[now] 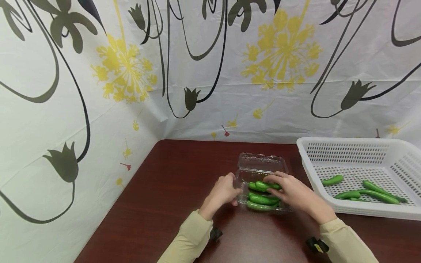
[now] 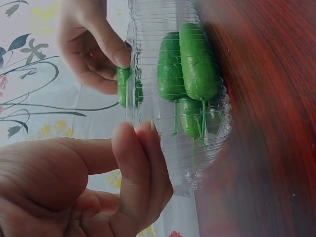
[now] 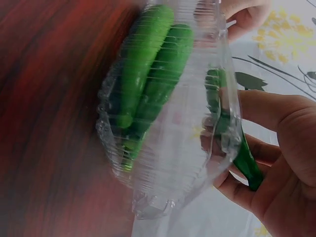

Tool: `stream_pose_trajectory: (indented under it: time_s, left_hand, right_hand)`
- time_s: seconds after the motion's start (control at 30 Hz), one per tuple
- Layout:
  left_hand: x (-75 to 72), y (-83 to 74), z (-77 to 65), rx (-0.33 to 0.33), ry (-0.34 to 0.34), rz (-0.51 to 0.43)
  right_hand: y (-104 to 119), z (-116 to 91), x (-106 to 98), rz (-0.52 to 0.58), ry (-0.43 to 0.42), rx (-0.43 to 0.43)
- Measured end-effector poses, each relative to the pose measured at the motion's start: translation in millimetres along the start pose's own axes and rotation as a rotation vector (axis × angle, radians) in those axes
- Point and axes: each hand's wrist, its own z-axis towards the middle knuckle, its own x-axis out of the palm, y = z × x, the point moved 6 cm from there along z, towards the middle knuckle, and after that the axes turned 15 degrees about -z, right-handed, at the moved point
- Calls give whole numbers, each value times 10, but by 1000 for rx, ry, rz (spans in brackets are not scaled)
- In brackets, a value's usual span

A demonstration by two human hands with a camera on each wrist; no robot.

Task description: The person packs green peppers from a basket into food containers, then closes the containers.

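My left hand (image 1: 223,190) pinches the near left rim of a clear plastic clamshell box (image 1: 242,176), whose lid (image 1: 261,163) stands open at the back. In the left wrist view, thumb and fingers (image 2: 133,163) meet at that rim. Several green cucumbers (image 1: 263,199) lie side by side inside, seen through the ribbed wall. My right hand (image 1: 291,191) reaches over the box's right side and holds another cucumber (image 3: 251,173) at rim height, above those on the bottom. Its far part is seen through the clear plastic in the right wrist view.
To the right stands a white perforated basket (image 1: 304,160) with several loose cucumbers (image 1: 378,195) in it. Both rest on a dark red wooden table (image 1: 158,190). Flower-patterned white sheeting (image 1: 210,73) hangs behind and to the left.
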Motion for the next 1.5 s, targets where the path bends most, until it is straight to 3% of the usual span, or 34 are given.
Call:
stream_pose_trajectory:
  time_s: [0.23,0.7,1.5]
  left_hand:
    - [3,4,1,-6,5,17]
    - [-4,-4,-1,-7,1,50]
    - [2,6,7,-14,5,50]
  right_hand:
    - [7,-16,102,0,68,26]
    - [69,-35,239,22,118,-4]
    - [56,-48,304,21,152,35]
